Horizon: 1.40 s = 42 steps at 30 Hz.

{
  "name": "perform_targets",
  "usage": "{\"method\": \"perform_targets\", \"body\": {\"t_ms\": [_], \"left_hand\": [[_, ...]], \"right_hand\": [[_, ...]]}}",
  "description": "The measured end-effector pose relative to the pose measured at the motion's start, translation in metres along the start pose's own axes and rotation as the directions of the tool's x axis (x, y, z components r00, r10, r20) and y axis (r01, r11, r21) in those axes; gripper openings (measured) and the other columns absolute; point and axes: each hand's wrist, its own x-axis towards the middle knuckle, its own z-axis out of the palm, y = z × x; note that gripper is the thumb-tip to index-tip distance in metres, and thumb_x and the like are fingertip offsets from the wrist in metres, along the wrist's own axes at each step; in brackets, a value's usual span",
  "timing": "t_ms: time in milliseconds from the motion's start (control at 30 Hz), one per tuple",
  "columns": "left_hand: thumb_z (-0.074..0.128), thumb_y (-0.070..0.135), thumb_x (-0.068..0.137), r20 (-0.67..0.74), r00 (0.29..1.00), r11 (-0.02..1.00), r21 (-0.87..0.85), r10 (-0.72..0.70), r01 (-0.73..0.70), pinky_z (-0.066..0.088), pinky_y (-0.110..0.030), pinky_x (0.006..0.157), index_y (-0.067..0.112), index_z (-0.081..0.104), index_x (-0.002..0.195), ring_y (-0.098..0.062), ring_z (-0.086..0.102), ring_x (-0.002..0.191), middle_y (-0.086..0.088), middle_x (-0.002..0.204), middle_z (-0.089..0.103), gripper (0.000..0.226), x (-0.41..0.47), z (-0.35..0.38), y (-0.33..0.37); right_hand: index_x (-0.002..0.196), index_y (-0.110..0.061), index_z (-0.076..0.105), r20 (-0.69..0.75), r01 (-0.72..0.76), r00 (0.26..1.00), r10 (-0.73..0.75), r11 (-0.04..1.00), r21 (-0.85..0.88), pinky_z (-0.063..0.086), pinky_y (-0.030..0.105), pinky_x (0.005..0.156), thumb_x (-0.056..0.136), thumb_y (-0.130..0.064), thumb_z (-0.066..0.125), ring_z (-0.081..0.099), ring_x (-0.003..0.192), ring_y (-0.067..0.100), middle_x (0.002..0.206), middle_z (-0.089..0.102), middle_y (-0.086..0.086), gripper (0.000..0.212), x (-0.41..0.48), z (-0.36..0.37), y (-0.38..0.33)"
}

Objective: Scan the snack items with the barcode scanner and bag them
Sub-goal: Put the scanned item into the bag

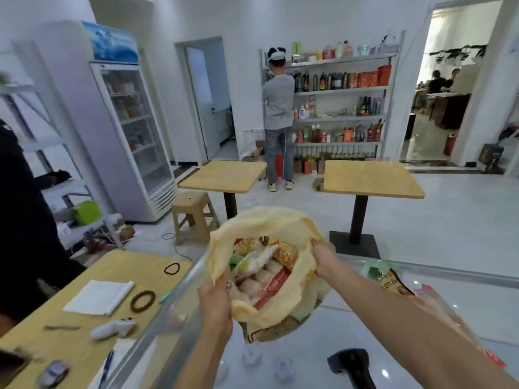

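1. The left hand (214,299) grips the near-left rim of a pale yellow, thin, crinkled plastic bag (283,220), its fingers curled round the film. The right hand (323,255) grips the rim on the opposite, right side. Between them the bag's mouth is held wide open.
2. Inside the bag lie glossy snack packets (261,273) in a loose heap, with red, yellow, white and pale pink wrappers. They overlap too much for a sure count.
3. The bag rests on a smooth, reflective glass surface (421,329). One black plastic barcode scanner (351,363) sits on it, nearer the person, below the right forearm and apart from the bag.
4. Right of the bag, one brown printed packet (394,284) and one clear, crinkly packet (441,307) lie beside the right forearm. The clear one is partly hidden by the arm.
5. To the left is a lower wood-grain surface (118,265). It carries one folded white cloth (99,296), one dark bead bracelet (142,301), one black hair band (172,268), one white moulded controller (112,329) and one blue pen (108,366).
6. Beyond stand two square wood-topped tables (224,175) on black pedestals, with open pale floor between them. One beige plastic stool (193,217) stands by the left table.
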Motion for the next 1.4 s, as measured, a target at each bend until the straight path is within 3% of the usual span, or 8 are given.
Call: {"method": "perform_targets", "body": {"t_ms": [300, 467, 600, 800, 933, 1067, 1200, 1400], "left_hand": [[0.055, 0.022, 0.095, -0.041, 0.999, 0.994, 0.107, 0.005, -0.001, 0.050, -0.050, 0.092, 0.011, 0.064, 0.113, -0.029, 0.065, 0.099, -0.011, 0.103, 0.070, 0.023, -0.008, -0.004, -0.051], [0.057, 0.023, 0.094, -0.074, 0.996, 0.999, -0.008, -0.043, 0.042, 0.054, -0.038, 0.074, 0.020, 0.063, 0.100, -0.021, 0.066, 0.086, -0.006, 0.094, 0.069, 0.009, -0.028, -0.007, -0.073], [0.057, 0.010, 0.092, -0.074, 0.997, 1.000, 0.021, 0.022, -0.021, 0.051, -0.031, 0.069, 0.018, 0.059, 0.112, -0.015, 0.065, 0.089, -0.002, 0.101, 0.068, 0.021, -0.043, -0.017, -0.089], [0.063, 0.009, 0.087, -0.105, 0.986, 0.980, 0.166, 0.128, -0.110, 0.043, -0.048, 0.102, 0.028, 0.043, 0.137, -0.020, 0.054, 0.118, 0.000, 0.130, 0.056, 0.057, -0.060, -0.040, -0.110], [0.063, 0.037, 0.079, -0.151, 0.972, 0.938, 0.324, 0.181, -0.125, 0.034, -0.042, 0.106, 0.030, 0.029, 0.146, -0.016, 0.035, 0.127, -0.003, 0.143, 0.031, 0.076, -0.087, -0.041, -0.126], [0.052, 0.066, 0.068, -0.043, 0.988, 0.892, 0.438, 0.148, -0.115, 0.039, -0.030, 0.089, 0.015, 0.042, 0.132, -0.013, 0.044, 0.104, -0.007, 0.124, 0.047, 0.083, -0.119, -0.026, -0.153], [0.051, 0.047, 0.092, 0.039, 0.990, 0.838, 0.527, 0.137, -0.137, 0.036, -0.027, 0.085, 0.018, 0.035, 0.137, -0.021, 0.051, 0.114, 0.007, 0.119, 0.047, 0.056, -0.125, -0.013, -0.160], [0.042, 0.052, 0.093, 0.070, 0.989, 0.792, 0.608, -0.127, 0.058, 0.047, -0.040, 0.089, 0.025, 0.038, 0.131, -0.022, 0.058, 0.100, 0.002, 0.115, 0.058, 0.047, -0.138, 0.008, -0.180]], "right_hand": [[0.123, -0.003, 0.053, 0.024, 0.049, 0.999, -0.044, 0.966, -0.254, 0.049, 0.036, 0.081, 0.097, -0.023, 0.050, 0.059, 0.108, 0.031, 0.118, 0.061, 0.013, 0.032, -0.017, -0.034, 0.005], [0.123, -0.007, 0.057, 0.049, 0.119, 0.993, -0.108, 0.924, -0.364, 0.046, 0.041, 0.091, 0.094, -0.024, 0.059, 0.056, 0.111, 0.030, 0.123, 0.060, 0.013, 0.034, -0.049, -0.073, 0.004], [0.126, -0.012, 0.049, 0.059, 0.222, 0.974, -0.218, 0.873, -0.434, 0.043, 0.034, 0.087, 0.089, -0.028, 0.065, 0.051, 0.105, 0.019, 0.115, 0.054, 0.000, 0.043, -0.076, -0.096, 0.016], [0.137, -0.009, 0.040, 0.023, 0.361, 0.895, -0.446, 0.693, -0.623, 0.034, 0.036, 0.105, 0.080, -0.034, 0.075, 0.035, 0.128, 0.021, 0.134, 0.039, 0.005, 0.072, -0.136, -0.126, 0.088], [0.142, -0.009, 0.032, 0.018, 0.231, 0.939, -0.343, 0.592, -0.773, 0.034, 0.034, 0.103, 0.078, -0.041, 0.074, 0.031, 0.133, 0.024, 0.140, 0.034, 0.008, 0.083, -0.154, -0.139, 0.123], [0.127, -0.007, 0.038, 0.029, 0.021, 1.000, 0.002, 0.672, -0.740, 0.049, 0.035, 0.083, 0.082, -0.034, 0.070, 0.060, 0.098, 0.024, 0.119, 0.049, 0.009, 0.061, -0.149, -0.150, 0.131], [0.113, -0.004, 0.047, 0.125, -0.178, 0.953, 0.276, 0.843, -0.508, 0.046, 0.027, 0.048, 0.089, -0.023, 0.064, 0.057, 0.048, 0.020, 0.067, 0.063, 0.014, 0.035, -0.149, -0.157, 0.121], [0.105, -0.006, 0.054, 0.102, -0.174, 0.960, 0.260, 0.842, -0.511, 0.035, 0.022, 0.042, 0.090, -0.021, 0.061, 0.043, 0.041, 0.015, 0.055, 0.052, 0.008, 0.022, -0.156, -0.170, 0.112]]}}
